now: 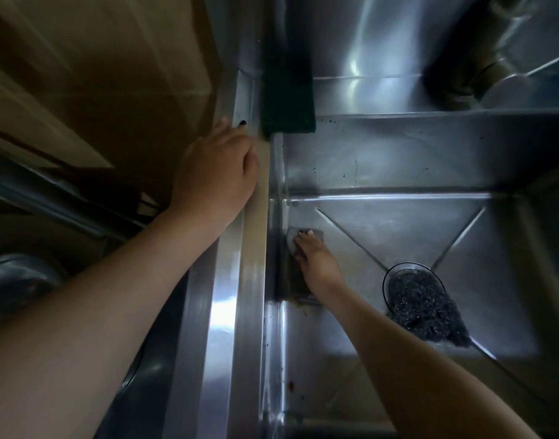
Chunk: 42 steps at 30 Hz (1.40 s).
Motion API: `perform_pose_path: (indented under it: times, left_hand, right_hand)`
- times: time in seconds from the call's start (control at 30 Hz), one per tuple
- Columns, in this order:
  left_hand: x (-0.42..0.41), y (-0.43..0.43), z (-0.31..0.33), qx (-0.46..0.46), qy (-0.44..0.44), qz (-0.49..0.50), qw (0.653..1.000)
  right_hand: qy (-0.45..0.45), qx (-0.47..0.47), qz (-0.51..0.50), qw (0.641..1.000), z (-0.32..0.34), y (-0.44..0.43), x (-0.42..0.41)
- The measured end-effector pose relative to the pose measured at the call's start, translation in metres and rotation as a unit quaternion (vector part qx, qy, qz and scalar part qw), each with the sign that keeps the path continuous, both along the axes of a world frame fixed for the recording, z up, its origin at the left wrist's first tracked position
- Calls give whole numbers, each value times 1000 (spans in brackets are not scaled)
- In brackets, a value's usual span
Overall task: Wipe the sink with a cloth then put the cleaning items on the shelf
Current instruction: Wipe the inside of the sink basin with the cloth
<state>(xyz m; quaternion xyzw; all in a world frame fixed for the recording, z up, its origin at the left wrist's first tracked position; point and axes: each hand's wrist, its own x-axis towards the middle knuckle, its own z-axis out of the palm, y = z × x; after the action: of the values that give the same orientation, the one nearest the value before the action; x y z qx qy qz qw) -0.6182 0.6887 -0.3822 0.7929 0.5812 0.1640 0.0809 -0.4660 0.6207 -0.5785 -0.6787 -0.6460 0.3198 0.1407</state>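
Left hand [221, 172], 9 o'clock: fingers hooked over the sink rim [237, 280], bracing. Right hand [317, 259], centre: fingers flat, pressing the cloth [291, 238] onto the sink floor against the left wall. Risk: a wipe toward 4 o'clock could knock the steel-wool dish [420, 302].

Sink [398, 223]: cloth [291, 238], steel wool [426, 308]; green pad [287, 106] on rim.
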Motion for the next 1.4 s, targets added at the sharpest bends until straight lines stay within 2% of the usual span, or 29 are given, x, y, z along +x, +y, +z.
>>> perform_pose_path:
  times: [0.13,0.37,0.5,0.7,1.0,1.17,1.3,1.4]
  left_hand:
    - [-6,-17,-5,-53,4,-19,998]
    - [-15,-89,-7,-58,21,-14,998]
    - [-13,-97,-5,-65,53,-8,996]
    - [-9,-93,-2,-75,62,7,995]
    - [-8,-95,-1,-71,65,16,995]
    - [-9,-95,-1,-74,53,20,996]
    - [-8,-95,0,-79,41,18,996]
    - [-8,-96,2,-79,32,27,996]
  right_hand:
    - [-21,-20,36,999,2,-19,-3]
    - [-58,-50,66,995,-13,-90,-5]
    - [-92,-20,104,990,-24,-111,-14]
    - [-81,5,-7,997,-27,-85,-35]
    - [-94,30,22,995,-25,-4,-14]
    - [-110,23,18,993,-20,-51,-23]
    - [-158,44,104,981,-10,-117,-27]
    - [-189,62,136,971,-10,-125,-21]
